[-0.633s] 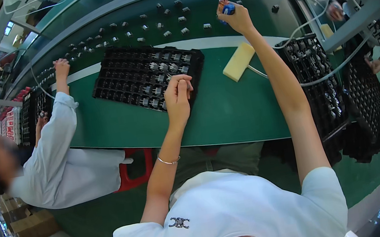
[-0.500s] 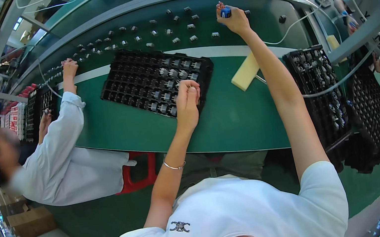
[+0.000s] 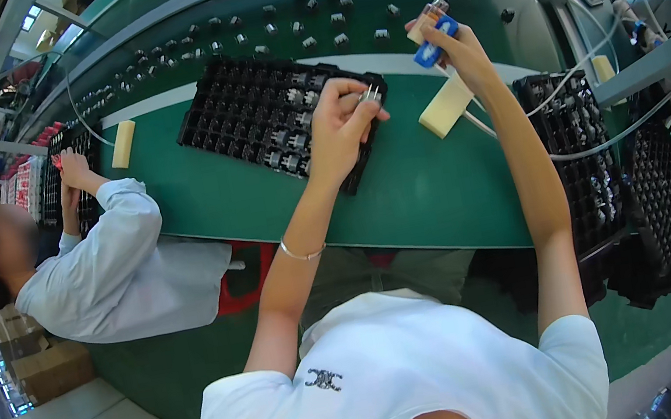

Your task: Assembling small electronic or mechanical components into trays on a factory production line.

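So the left hand was pinched shut on a small metal part, held right over the near corner of the black tray full of little components. The right hand was raised above the green table, fingers clamped on a small blue-and-white piece. A yellowish block lay on the table just below that hand. More black trays were stacked off to the right. A co-worker in a light shirt sat to the left, hands on another tray.
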